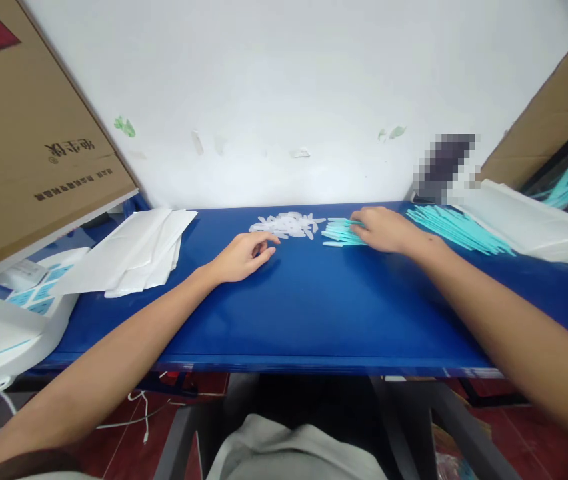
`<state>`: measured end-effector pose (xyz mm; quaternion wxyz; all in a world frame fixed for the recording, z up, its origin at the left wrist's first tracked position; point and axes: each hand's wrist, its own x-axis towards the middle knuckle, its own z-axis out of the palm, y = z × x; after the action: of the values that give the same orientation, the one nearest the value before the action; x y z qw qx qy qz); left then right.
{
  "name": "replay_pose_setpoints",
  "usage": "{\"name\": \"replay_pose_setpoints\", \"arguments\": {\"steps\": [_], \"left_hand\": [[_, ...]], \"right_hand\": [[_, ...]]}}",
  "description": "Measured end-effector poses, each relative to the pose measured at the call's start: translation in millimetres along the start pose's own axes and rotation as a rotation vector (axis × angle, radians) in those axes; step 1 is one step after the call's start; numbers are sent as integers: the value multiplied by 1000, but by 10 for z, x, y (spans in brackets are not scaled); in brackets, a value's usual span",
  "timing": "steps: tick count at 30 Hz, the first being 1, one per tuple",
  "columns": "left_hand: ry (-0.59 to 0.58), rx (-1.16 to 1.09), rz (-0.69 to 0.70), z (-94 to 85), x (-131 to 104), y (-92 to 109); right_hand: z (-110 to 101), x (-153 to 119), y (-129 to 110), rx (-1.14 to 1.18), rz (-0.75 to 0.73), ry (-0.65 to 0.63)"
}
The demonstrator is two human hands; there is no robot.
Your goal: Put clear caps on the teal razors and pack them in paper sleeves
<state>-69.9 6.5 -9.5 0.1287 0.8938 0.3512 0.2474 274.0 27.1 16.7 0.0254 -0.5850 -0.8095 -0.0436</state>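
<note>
My left hand (pixel 247 257) rests over the blue table, fingers curved and thumb apart, with nothing between them. Just beyond its fingertips lies a heap of small translucent white plastic pieces (pixel 288 225). My right hand (pixel 380 228) is on a small pile of thin teal sticks (pixel 339 232), its fingers bent down and closed around some of them. The palm hides part of that pile, so how many sticks it grips cannot be made out. Another bundle of long teal sticks (pixel 457 229) lies to the right of this hand.
White paper-like sheets or bags (pixel 137 250) lie on the left of the blue table (pixel 304 327), beside a white and blue device (pixel 24 313) and a large cardboard box (pixel 39 133). At right are a white bag (pixel 549 223) and a pixelated dark object (pixel 444 167) against the wall.
</note>
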Motion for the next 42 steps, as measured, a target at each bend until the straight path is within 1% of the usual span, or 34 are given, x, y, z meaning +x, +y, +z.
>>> {"name": "replay_pose_setpoints", "arguments": {"steps": [4,10,14,16,18,19,21,23,24,25,26,27,28,30,32,34,37,40,42], "left_hand": [[45,-3,-1,9,-2,-10],[35,26,42,11,-3,-30],[49,42,67,43,-1,-28],[121,59,89,15,14,-36],[267,124,89,-96,28,-71],[358,182,65,-190,27,-106],[514,327,-52,-444,-17,-214],[619,471,-257,-745,-137,-372],[654,521,-376,-892,-227,-465],[663,545,-499,-1026,-330,-563],[663,548,-629,-1141,-441,-660],[639,534,-754,-1233,-550,-753],[591,504,-867,-1301,-650,-834],[489,448,-1034,-1374,-799,-950],[378,402,-1175,-1390,-864,-989],[299,383,-1266,-1381,-858,-960],[264,437,-1291,-1363,-803,-858],[303,520,-1240,-1348,-773,-774],[372,562,-1196,-1344,-768,-732]], "right_hand": [[-13,-5,-26,31,-20,-54],[-63,-74,-104,52,41,-145],[-50,-56,-58,65,14,-168],[-58,-36,-12,96,7,-197],[-75,-18,28,125,25,-246],[-81,-10,42,132,37,-269],[-79,4,56,124,37,-299],[-53,17,50,93,7,-302],[-35,22,42,71,-15,-295],[-16,26,32,47,-35,-288],[2,28,20,23,-49,-279],[17,27,8,4,-54,-271],[26,25,-3,-11,-53,-262],[26,13,-25,-30,-30,-239],[0,-6,-47,-48,8,-211],[-45,-27,-72,-65,36,-178],[-121,-55,-111,-63,46,-141],[-180,-74,-143,-43,50,-124],[-205,-84,-162,-23,57,-140]]}}
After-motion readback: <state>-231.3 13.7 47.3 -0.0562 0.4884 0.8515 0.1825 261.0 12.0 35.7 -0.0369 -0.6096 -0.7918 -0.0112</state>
